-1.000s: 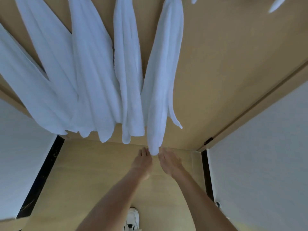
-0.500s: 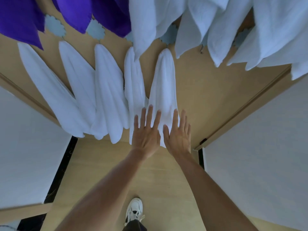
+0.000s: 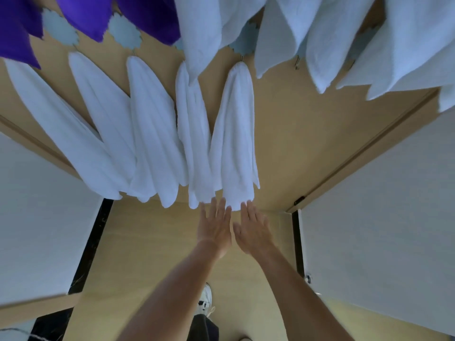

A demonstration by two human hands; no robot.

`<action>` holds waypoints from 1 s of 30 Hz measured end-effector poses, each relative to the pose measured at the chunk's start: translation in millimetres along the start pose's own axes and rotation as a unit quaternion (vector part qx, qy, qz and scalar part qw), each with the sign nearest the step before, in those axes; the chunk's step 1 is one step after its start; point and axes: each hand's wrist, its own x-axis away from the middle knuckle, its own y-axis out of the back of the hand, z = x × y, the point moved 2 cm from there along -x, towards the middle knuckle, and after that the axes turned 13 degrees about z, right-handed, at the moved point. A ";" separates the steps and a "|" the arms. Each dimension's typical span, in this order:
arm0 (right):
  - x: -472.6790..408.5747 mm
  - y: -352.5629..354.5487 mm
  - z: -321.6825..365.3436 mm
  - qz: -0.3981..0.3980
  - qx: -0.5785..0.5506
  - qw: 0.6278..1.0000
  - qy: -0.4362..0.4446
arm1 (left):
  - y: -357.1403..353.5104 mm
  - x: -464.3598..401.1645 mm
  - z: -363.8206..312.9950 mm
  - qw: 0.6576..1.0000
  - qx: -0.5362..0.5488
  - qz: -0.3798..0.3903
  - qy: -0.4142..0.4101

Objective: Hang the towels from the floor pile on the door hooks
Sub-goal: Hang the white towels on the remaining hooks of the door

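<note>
Several white towels hang in a lower row on the tan wooden door point(image 3: 307, 148). The rightmost white towel point(image 3: 236, 134) hangs from a metal hook point(image 3: 241, 58). My left hand point(image 3: 214, 227) and my right hand point(image 3: 253, 230) are side by side with straight fingers, fingertips at that towel's bottom edge. Neither hand holds anything. An upper row carries purple towels point(image 3: 83, 13) at the left and pale blue towels point(image 3: 327, 35) at the right. A bare hook point(image 3: 297, 62) shows between two pale blue towels. No floor pile is in view.
White walls point(image 3: 384, 217) flank the doorway on both sides. A black sill strip point(image 3: 91, 242) runs along the left. My white shoe point(image 3: 206, 295) stands on the light wooden floor point(image 3: 147, 254) below my arms. Blue flower-shaped hook plates point(image 3: 124, 33) dot the door.
Both hands have slid down the rightmost white towel from its lower half to its bottom edge. The view first tilted up from the lower towels, bringing the upper row into sight.
</note>
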 end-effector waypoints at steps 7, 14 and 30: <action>143.7 21.3 -6.3 -0.025 0.020 0.999 -0.031 | 39.8 128.6 -21.4 0.999 0.048 0.008 -0.018; 284.7 43.4 -11.7 -0.082 0.018 0.992 -0.090 | 84.2 240.0 -40.6 0.997 0.043 -0.021 -0.057; 500.2 -35.1 -72.4 -0.243 -0.167 0.900 -0.320 | 101.0 353.1 -209.4 0.930 -0.128 -0.087 -0.333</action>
